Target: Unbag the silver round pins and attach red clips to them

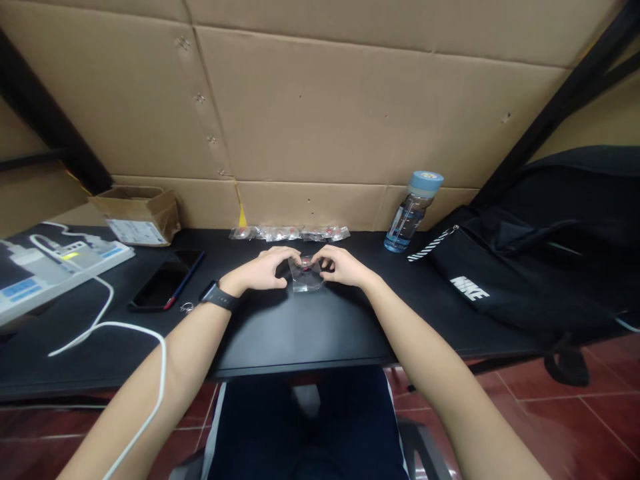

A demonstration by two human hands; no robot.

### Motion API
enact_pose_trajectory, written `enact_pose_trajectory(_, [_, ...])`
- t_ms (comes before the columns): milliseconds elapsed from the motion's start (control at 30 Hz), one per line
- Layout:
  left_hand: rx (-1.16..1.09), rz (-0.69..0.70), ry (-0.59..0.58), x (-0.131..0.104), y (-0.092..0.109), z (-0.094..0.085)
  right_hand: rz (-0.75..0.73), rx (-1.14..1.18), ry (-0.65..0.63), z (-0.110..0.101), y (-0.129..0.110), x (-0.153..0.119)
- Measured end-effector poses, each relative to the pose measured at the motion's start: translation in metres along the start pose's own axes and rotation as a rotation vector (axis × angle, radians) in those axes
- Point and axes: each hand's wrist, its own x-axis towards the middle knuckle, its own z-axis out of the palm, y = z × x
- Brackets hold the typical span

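Observation:
A small clear plastic bag [308, 285] lies on the black table in front of me, with a small round item with a red mark [306, 263] at its upper part. My left hand [267, 268] reaches the bag's upper left corner with its fingertips, the thumb spread apart from them. On the other side, my right hand [342, 265] has its fingers curled at the upper right edge of the bag, thumb close to the fingertips. Exactly what the fingertips press on is too small to make out. Behind the hands, several similar clear packets [280, 233] lie in a row along the cardboard wall.
A water bottle [411, 212] and a black backpack [500, 267] stand to the right. On the left are an open cardboard box [137, 215], a power strip [65, 270], a phone [167, 280] and a small metal ring [187, 307]. A white cable [163, 360] crosses my left forearm.

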Motion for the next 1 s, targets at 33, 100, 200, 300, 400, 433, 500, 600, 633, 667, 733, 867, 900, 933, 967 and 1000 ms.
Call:
enact_pose_trajectory(33, [0.020,-0.001,0.017,0.001,0.001,0.002,0.006,-0.015,0.019,0.001,0.001,0.001])
enact_pose_trajectory(100, [0.042,-0.007,0.056,0.004,0.003,0.006,0.005,-0.020,0.056,0.004,0.002,0.002])
enact_pose_trajectory(200, [0.035,-0.018,0.122,0.008,0.005,0.010,-0.029,0.011,0.115,0.007,0.002,0.004])
enact_pose_trajectory(300, [0.012,-0.018,0.211,0.010,0.004,0.009,-0.042,0.049,0.185,0.006,0.001,0.005])
enact_pose_trajectory(400, [-0.008,-0.007,0.274,0.010,-0.002,0.008,-0.026,0.058,0.216,0.005,0.000,0.005])
enact_pose_trajectory(433, [-0.009,-0.006,0.286,0.010,-0.004,0.008,-0.016,0.060,0.216,0.005,0.000,0.005])
enact_pose_trajectory(500, [-0.008,-0.008,0.295,0.010,-0.008,0.009,0.012,0.069,0.204,0.004,0.001,0.005])
enact_pose_trajectory(600, [-0.011,-0.017,0.296,0.012,-0.011,0.011,0.096,0.083,0.173,0.003,0.003,0.005])
enact_pose_trajectory(633, [-0.019,-0.024,0.292,0.012,-0.012,0.012,0.141,0.089,0.165,0.003,0.005,0.005])
enact_pose_trajectory(667, [-0.032,-0.036,0.287,0.013,-0.012,0.014,0.192,0.104,0.159,0.004,0.006,0.005])
enact_pose_trajectory(733, [-0.066,-0.071,0.271,0.014,-0.011,0.016,0.296,0.162,0.154,0.005,0.010,0.006])
enact_pose_trajectory(867, [-0.127,-0.185,0.251,0.016,-0.008,0.022,0.400,0.287,0.159,0.011,0.016,0.007])
enact_pose_trajectory(900, [-0.131,-0.215,0.250,0.016,-0.008,0.024,0.407,0.300,0.163,0.012,0.017,0.007])
enact_pose_trajectory(933, [-0.131,-0.244,0.249,0.017,-0.007,0.025,0.409,0.307,0.167,0.013,0.017,0.006])
enact_pose_trajectory(967, [-0.124,-0.274,0.251,0.018,-0.006,0.026,0.409,0.307,0.176,0.014,0.017,0.006])
enact_pose_trajectory(1000, [-0.113,-0.307,0.258,0.019,-0.005,0.027,0.408,0.299,0.191,0.015,0.016,0.005])
